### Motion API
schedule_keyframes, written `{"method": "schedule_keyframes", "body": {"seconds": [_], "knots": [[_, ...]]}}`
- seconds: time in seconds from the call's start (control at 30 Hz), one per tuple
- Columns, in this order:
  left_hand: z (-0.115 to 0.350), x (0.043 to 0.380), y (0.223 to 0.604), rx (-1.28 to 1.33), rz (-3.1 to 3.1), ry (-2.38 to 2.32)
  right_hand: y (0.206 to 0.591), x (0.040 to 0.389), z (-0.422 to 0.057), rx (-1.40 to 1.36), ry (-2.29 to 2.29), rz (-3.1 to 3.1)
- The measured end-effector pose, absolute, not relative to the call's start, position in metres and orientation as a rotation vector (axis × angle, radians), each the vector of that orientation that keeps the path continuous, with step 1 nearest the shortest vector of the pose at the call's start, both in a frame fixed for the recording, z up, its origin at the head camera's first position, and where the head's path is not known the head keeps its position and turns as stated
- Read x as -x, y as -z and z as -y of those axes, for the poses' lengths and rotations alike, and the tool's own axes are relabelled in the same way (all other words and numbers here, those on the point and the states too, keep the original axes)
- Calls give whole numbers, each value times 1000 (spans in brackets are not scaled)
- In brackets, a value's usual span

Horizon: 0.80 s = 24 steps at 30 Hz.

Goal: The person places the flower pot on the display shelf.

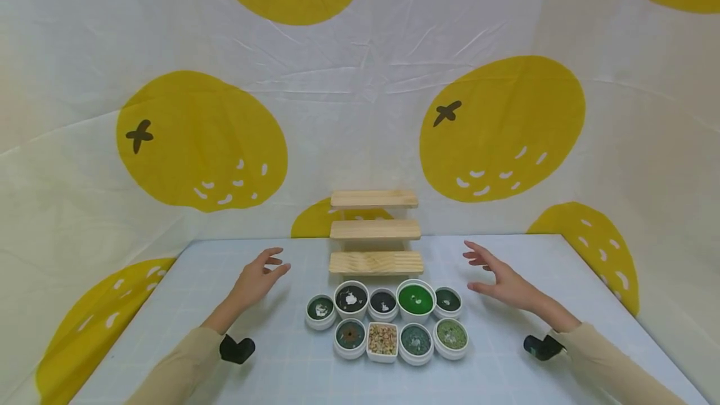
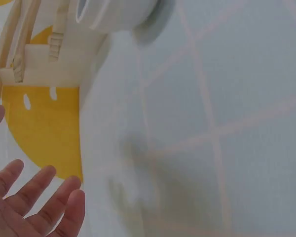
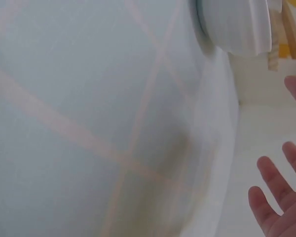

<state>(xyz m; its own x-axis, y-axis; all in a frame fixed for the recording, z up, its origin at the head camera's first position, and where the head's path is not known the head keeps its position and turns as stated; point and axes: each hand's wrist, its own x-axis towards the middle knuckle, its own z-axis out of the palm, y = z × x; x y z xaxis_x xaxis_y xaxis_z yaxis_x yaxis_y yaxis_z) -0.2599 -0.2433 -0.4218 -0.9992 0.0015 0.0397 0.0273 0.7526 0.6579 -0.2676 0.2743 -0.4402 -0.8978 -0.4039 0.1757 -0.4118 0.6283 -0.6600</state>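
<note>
8 rnd pots (image 1: 415, 318) w/ green/dark fill (image 1: 417, 299) & sq. dish (image 1: 382, 358) w/ tan bits (image 1: 383, 338), midway btwn l/r edges of tabletop (image 1: 292, 367); l hand (image 1: 259, 279), r hand (image 1: 508, 283) hover either side, fingers loosely spread.

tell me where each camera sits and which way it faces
Head: on the head, facing forward and down at nine white containers, one square, and a three-tier pale wooden shelf; left hand, right hand and beige sleeves show.
Left wrist: on that wrist, facing across pale blue pink-lined cloth toward the shelf; left fingers show.
Right wrist: on that wrist, facing across the cloth toward the shelf; right fingers show.
Both wrist views share the shelf, the cloth and a white container.
</note>
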Motion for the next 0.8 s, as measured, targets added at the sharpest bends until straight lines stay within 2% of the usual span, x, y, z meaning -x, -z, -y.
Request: {"method": "schedule_keyframes", "body": {"seconds": [0.43,0.8], "knots": [[225,275,415,-35,2932,1513,441,267,-270,-763,-1223,2797],[210,297,416,-83,2862,1663,444,263,-271,-774,-1392,2831]]}}
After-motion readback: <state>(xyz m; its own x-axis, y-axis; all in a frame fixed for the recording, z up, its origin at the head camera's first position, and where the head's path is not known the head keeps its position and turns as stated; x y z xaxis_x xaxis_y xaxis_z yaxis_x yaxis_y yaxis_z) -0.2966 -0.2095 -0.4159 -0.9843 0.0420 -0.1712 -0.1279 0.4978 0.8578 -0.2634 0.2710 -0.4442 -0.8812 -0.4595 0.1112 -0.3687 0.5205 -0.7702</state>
